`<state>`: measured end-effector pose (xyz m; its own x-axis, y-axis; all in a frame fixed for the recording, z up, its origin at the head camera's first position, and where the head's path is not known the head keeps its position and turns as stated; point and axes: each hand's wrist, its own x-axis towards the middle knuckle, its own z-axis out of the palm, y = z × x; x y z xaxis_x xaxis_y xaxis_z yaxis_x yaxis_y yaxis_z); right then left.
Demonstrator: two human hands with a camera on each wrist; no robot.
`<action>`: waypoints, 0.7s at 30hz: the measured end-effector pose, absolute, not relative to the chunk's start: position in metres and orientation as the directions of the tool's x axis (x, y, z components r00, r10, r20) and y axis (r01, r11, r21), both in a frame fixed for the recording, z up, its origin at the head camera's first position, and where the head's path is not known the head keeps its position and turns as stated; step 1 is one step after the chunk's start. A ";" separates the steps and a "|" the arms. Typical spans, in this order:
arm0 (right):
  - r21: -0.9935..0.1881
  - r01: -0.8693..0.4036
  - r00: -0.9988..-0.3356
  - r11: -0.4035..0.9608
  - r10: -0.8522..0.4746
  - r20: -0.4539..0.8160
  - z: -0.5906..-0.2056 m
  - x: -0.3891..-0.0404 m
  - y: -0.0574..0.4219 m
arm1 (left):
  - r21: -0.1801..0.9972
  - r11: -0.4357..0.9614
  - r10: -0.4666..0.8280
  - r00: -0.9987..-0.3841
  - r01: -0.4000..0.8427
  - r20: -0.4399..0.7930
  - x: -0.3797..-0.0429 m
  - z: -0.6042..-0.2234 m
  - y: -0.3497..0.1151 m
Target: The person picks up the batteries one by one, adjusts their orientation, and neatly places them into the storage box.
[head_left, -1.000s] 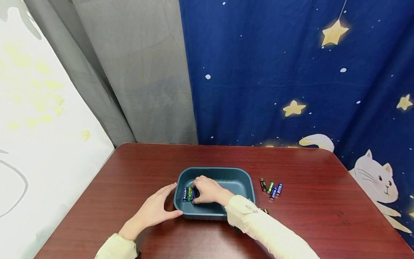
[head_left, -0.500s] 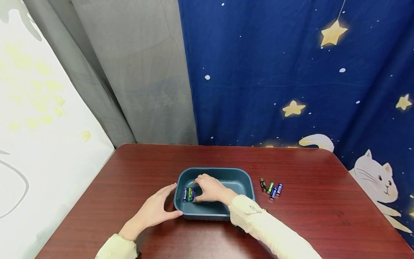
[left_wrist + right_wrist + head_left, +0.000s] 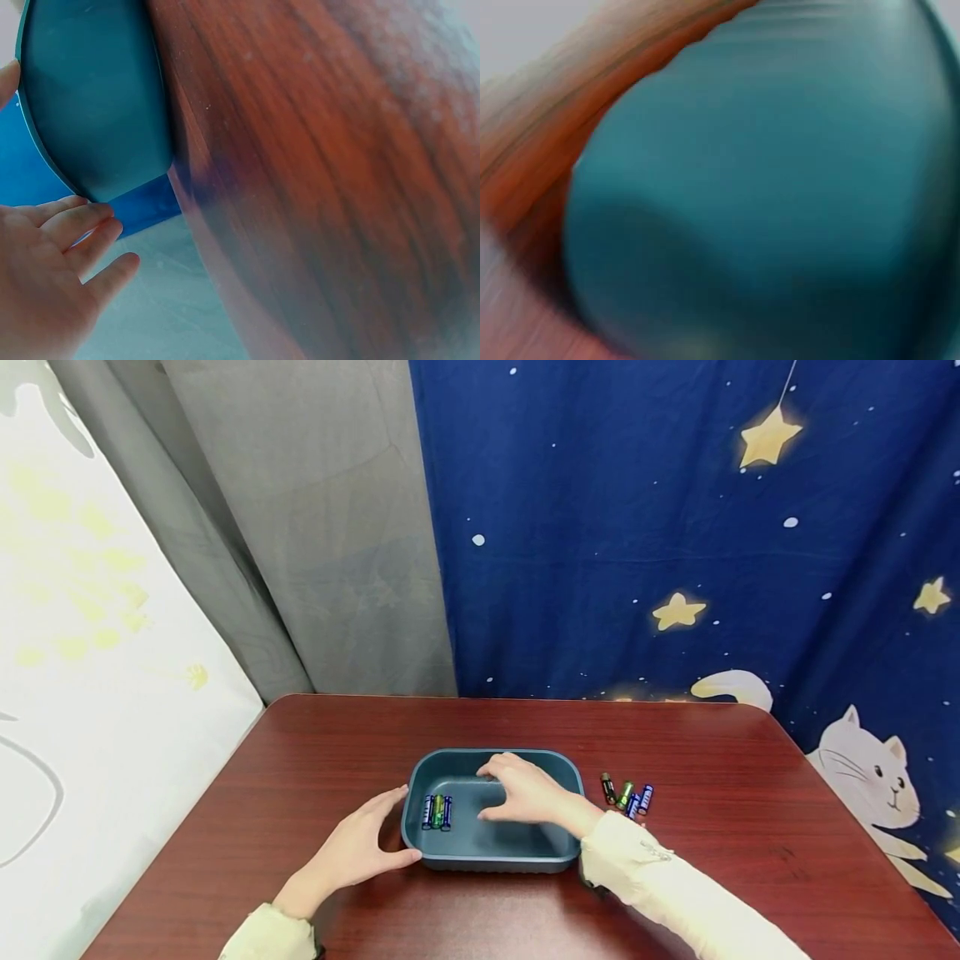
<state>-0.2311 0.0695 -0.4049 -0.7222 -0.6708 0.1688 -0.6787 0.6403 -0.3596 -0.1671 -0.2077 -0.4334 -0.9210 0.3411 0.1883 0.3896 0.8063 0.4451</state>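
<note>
A dark teal plastic bin (image 3: 491, 865) stands on the table. Inside its left end lie three batteries side by side: a blue battery (image 3: 427, 812), a green battery (image 3: 437, 812) and another blue battery (image 3: 447, 813). My left hand (image 3: 354, 845) spans the bin's left end, thumb at the near corner and fingertips at the far one. In the left wrist view its fingers (image 3: 78, 222) look fairly straight against the rim. Over the middle of the bin is my right hand (image 3: 525, 793), thumb and fingers spread apart, nothing between them. Motion blurs the right wrist view.
Right of the bin on the reddish-brown wooden table (image 3: 360, 727) lies a loose group: a black battery (image 3: 608, 788), a green battery (image 3: 624, 794) and two blue batteries (image 3: 645, 799), one partly behind the right sleeve (image 3: 667, 868). A blue starry curtain (image 3: 570, 568) hangs behind the table.
My right hand has come away from the batteries in the bin and moved to the right. The left hand stays at the bin's left end.
</note>
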 end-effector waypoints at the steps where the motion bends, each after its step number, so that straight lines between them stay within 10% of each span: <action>1: -0.365 -0.676 -0.726 0.640 -0.663 0.183 -0.403 -0.230 0.075 | 0.440 0.807 0.344 -0.919 0.393 0.190 -0.167 -0.433 -0.208; 21: -0.368 -0.573 -0.802 0.732 -0.408 0.437 -0.398 -0.224 0.219 | 0.428 0.814 0.344 -0.920 0.392 0.187 -0.167 -0.434 -0.207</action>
<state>-0.2244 0.2188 -0.3980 -0.8018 -0.4078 0.4368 -0.5730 0.7322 -0.3683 -0.1673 -0.2074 -0.4335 -0.9200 0.3444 0.1870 0.3919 0.8142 0.4283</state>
